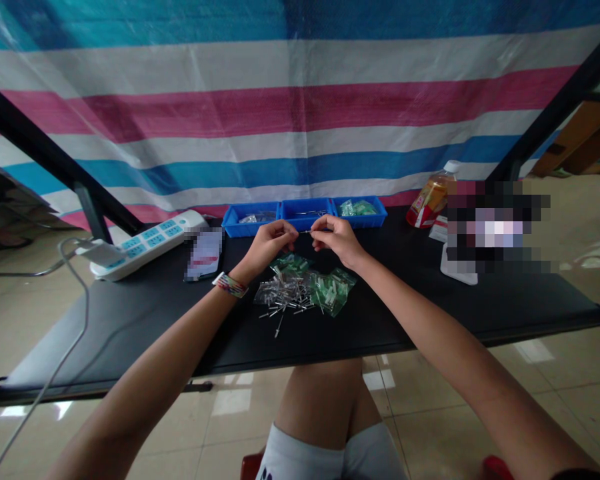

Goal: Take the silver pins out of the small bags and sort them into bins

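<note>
Above the pile, my left hand (273, 241) and my right hand (337, 241) face each other with fingertips pinched together. Between them runs a thin metal blind rivet (305, 231), one end in each hand; its ends are hidden by the fingers. Just below, on the black table, lies a heap of similar silver rivets (285, 303), some loose and some among clear plastic bags. A green-tinted bag (333, 291) with light pieces in it lies at the heap's right, and another green bag (290, 263) is behind it.
Behind my hands stands a row of blue trays: left tray (250, 230) with clear bags, middle tray (305, 203) with thin metal pieces, right tray (373, 221) with green bags. A power strip (153, 241) and phone (205, 255) lie left; a drink bottle (430, 198) stands right.
</note>
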